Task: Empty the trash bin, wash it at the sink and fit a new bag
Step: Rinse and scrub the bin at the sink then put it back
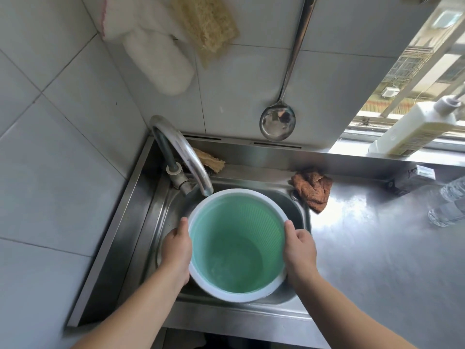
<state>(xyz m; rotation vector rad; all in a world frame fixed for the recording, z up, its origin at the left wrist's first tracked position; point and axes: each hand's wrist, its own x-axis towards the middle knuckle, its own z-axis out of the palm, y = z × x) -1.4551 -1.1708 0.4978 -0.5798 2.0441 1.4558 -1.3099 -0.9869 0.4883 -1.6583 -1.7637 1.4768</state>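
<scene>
Left hand [176,244] clamped on the left side of the bin [237,245], thumb up along the white rim, fingers hidden behind the wall. Right hand [299,249] gripping the opposite side the same way, thumb resting on the rim. Bin held upright and tipped slightly toward the camera, inside the sink [300,215], its far edge directly below the tap [186,157] spout. Green inside, ribbed on the right wall, white outside; a shallow pool of water at the bottom, hard to tell how deep. No clear stream visible from the spout. Brown rag [313,190] crumpled on the sink's right back corner, partly on the steel surface [372,248]. Straw-coloured scrubber [210,162] lying behind the tap on the back ledge. Ladle [277,123] hanging on the tiled wall above the sink, bowl downward. White cloth [156,59] and loofah [206,26] hanging higher on the wall, side by side and touching. White pump bottle [417,129] standing on the window sill at right. Clear plastic bottle [450,205] lying at the right edge of the surface, well apart from the sink.
</scene>
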